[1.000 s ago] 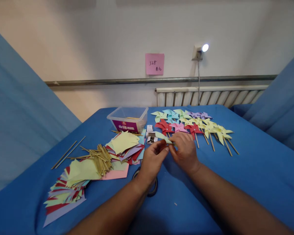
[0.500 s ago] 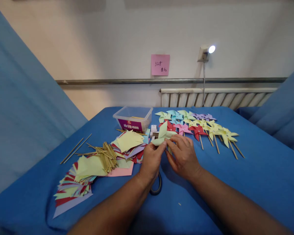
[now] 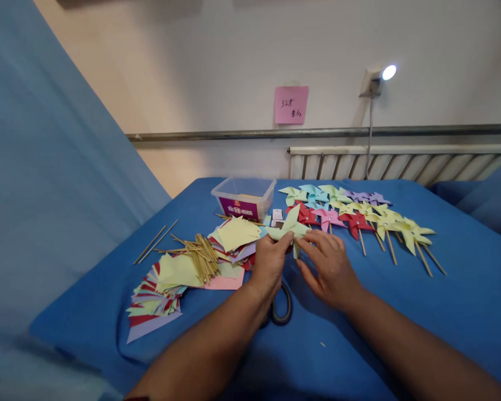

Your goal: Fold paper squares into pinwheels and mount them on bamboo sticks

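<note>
Both my hands meet over the blue table (image 3: 463,312) on a pale green paper pinwheel head (image 3: 291,225). My left hand (image 3: 270,264) pinches its left side with thumb and fingers closed. My right hand (image 3: 332,267) touches its lower right part with curled fingertips. The folded points of the paper stick up and out above my fingers. Just behind it lies a row of finished pinwheels (image 3: 359,214) on wooden sticks, in green, blue, purple, red, pink and yellow.
Left of my hands lie stacks of coloured paper squares (image 3: 161,292), a bundle of wooden sticks (image 3: 200,256) and a clear plastic box (image 3: 244,197). Black scissors (image 3: 281,309) rest under my left wrist. A small white box (image 3: 278,214) sits behind the paper. Blue cloth hangs at left.
The flat green paper between my fingers has been folded up into a pinwheel shape. My head has turned left, so everything sits further right in view.
</note>
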{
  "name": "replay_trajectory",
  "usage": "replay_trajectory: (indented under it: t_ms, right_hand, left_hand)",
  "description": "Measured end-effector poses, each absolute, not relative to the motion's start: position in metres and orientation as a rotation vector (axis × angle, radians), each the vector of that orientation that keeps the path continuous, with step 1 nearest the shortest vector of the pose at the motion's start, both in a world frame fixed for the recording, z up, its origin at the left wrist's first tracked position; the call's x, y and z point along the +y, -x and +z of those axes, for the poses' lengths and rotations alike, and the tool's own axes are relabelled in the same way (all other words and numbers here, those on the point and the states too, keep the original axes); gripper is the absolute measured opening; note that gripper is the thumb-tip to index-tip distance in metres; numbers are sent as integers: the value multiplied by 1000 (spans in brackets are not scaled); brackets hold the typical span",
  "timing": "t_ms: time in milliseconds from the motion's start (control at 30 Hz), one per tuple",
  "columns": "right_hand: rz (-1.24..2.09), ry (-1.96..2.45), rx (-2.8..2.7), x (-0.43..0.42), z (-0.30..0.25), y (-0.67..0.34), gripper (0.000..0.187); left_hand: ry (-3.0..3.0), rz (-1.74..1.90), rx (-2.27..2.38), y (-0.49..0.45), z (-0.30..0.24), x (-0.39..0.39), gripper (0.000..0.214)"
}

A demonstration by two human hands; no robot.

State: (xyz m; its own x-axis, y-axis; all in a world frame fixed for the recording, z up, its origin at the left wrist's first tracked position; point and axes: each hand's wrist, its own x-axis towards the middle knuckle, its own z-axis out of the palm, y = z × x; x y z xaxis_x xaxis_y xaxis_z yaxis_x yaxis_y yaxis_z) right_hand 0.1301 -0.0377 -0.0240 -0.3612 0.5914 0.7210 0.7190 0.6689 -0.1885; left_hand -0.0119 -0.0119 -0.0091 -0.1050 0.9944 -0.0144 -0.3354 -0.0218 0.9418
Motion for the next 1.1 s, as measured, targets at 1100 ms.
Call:
replay_trajectory:
  t_ms: [1100]
  right_hand:
    - [177,1041,-2125,-29,-50,-111,18]
  left_hand:
    - [-471,2106,892,87,44,25,23]
